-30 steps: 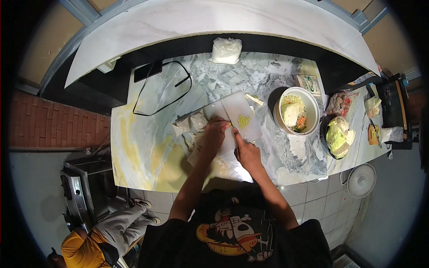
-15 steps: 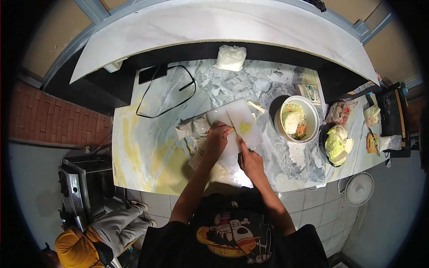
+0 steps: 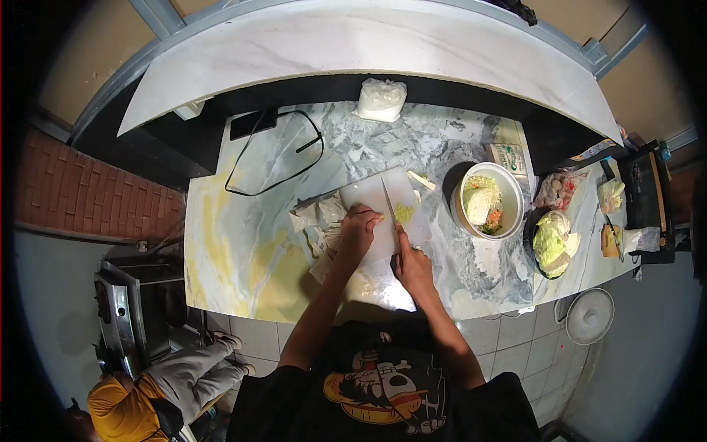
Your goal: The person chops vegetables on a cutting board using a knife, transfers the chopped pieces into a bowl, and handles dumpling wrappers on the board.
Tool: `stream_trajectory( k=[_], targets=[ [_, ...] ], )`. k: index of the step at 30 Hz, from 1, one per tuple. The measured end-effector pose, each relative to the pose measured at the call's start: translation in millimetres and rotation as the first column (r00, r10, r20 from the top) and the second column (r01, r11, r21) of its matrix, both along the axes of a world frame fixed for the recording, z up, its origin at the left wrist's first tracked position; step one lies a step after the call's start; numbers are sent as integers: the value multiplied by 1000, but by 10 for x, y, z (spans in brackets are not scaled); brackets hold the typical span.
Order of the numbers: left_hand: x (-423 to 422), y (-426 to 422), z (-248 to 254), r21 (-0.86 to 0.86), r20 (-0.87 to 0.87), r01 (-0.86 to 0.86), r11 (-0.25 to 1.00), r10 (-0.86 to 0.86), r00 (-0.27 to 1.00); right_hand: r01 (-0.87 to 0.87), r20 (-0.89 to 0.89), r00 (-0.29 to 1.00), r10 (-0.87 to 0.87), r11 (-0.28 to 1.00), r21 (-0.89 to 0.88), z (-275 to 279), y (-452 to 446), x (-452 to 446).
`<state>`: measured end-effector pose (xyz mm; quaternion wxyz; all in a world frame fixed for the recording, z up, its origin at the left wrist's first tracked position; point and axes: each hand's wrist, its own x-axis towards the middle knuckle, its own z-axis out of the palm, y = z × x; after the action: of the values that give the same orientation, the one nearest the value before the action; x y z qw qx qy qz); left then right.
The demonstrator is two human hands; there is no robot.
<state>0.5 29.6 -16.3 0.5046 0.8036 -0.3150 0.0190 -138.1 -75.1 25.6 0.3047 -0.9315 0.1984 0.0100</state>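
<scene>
While my right grip [image 3: 414, 267] holds the knife [image 3: 388, 195] by its handle, blade over the cutting board [image 3: 362, 191], my left grip [image 3: 358, 228] pinches a vegetable piece [image 3: 381, 218] on that board. I judge the piece light, crisp, perhaps slippery; the knife stiff, best held so.

Cutting board [image 3: 406, 190]: pale plastic, smooth, with a soft sheen. Knife [image 3: 388, 197]: thin, smooth metal blade. Worktop [image 3: 243, 243]: marble-patterned, smooth, glossy under the light. Tub [image 3: 513, 191]: smooth white plastic. Bag [image 3: 382, 100]: thin, crinkled plastic. T-shirt [image 3: 383, 390]: matt black cloth, printed. Stove [image 3: 129, 324]: shiny metal.
</scene>
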Motion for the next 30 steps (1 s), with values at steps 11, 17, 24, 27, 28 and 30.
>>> stream_trajectory(
  k=[11, 17, 24, 27, 28, 30],
  targets=[
    [28, 34, -3, -16, 5, 48, 999, -48, 999, -30, 95, 995, 23, 997, 67, -18, 19, -89],
    [14, 24, -1, -7, -15, 36, 999, -36, 999, 7, 54, 998, -10, 999, 53, 58, -10, -84],
    [27, 32, 64, -32, 2, 60, 998, -60, 998, 26, 96, 995, -32, 998, 64, 42, 2, -104],
    [9, 35, 129, -16, -57, 45, 999, -46, 997, 33, 80, 996, -41, 995, 95, 68, 29, -90],
    [11, 38, 144, -17, -86, 51, 999, -52, 995, 31, 80, 996, -39, 995, 94, 66, 33, -89],
    [25, 31, 145, -19, -114, 54, 998, -56, 992, 24, 77, 997, -30, 996, 82, 58, 34, -80]
  ],
)
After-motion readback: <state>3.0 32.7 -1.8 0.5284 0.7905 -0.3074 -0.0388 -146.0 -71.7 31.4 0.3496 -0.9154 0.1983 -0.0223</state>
